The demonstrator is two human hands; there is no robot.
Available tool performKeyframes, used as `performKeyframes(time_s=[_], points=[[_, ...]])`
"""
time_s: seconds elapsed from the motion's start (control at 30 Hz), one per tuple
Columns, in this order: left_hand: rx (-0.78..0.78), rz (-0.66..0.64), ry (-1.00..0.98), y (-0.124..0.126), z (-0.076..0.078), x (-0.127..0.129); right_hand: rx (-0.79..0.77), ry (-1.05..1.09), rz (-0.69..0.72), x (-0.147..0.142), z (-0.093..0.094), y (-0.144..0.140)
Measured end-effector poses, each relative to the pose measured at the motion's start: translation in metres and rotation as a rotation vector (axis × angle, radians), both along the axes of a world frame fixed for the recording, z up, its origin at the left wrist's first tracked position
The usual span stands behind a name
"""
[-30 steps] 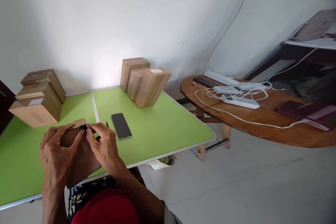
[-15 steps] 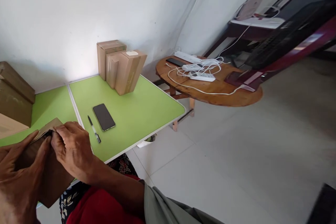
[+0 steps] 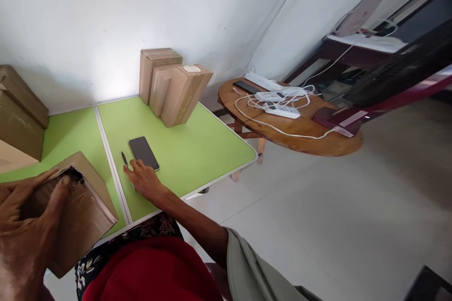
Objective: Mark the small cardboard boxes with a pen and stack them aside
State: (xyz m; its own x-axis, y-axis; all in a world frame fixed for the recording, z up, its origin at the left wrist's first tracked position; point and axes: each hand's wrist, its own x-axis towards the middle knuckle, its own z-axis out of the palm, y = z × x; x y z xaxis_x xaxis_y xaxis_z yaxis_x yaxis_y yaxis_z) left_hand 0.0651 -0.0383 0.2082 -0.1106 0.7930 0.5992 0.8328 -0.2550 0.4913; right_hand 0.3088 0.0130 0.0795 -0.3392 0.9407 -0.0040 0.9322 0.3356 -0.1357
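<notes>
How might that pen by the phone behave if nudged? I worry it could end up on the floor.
The pen is slim and round, so it would probably roll on the smooth green table. It looks light, likely skidding under the right hand. The phone beside it might stop it one way.

The desk is light green with a white edge. The cardboard box is brown, the phone black, the pen black, the cables white.
</notes>
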Motion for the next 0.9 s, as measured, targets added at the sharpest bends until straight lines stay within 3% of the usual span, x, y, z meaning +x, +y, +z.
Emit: performKeyframes(time_s=[0.1,0.3,0.4,0.53,0.6,0.67,0.73,0.77,0.83,0.9], points=[[0.044,0.024,0.016,-0.002,0.006,0.008,0.038,-0.054,0.095,-0.008,-0.007,0.009],[0.125,-0.063,0.104,0.005,0.004,0.002,0.079,0.018,0.253,-0.011,-0.010,0.031],[0.137,-0.076,0.115,0.006,0.002,0.001,0.138,0.126,0.223,-0.004,-0.012,0.035],[0.133,-0.080,0.101,0.004,0.001,0.001,0.265,0.335,0.039,0.006,-0.008,0.030],[0.120,-0.078,0.095,0.003,0.002,0.001,0.336,0.550,-0.076,0.003,0.002,0.020],[0.103,-0.079,0.089,0.003,0.003,0.001,0.382,1.033,-0.130,-0.007,0.021,0.006],[0.094,-0.083,0.078,0.002,0.004,0.001,0.340,1.621,-0.058,-0.023,0.045,-0.011],[0.092,-0.088,0.073,0.002,0.004,0.001,0.280,1.804,0.017,-0.032,0.057,-0.019],[0.084,-0.099,0.071,0.001,0.005,0.001,0.140,1.966,0.121,-0.048,0.075,-0.034],[0.083,-0.114,0.075,-0.001,0.004,0.000,0.056,2.002,0.128,-0.061,0.085,-0.044]])
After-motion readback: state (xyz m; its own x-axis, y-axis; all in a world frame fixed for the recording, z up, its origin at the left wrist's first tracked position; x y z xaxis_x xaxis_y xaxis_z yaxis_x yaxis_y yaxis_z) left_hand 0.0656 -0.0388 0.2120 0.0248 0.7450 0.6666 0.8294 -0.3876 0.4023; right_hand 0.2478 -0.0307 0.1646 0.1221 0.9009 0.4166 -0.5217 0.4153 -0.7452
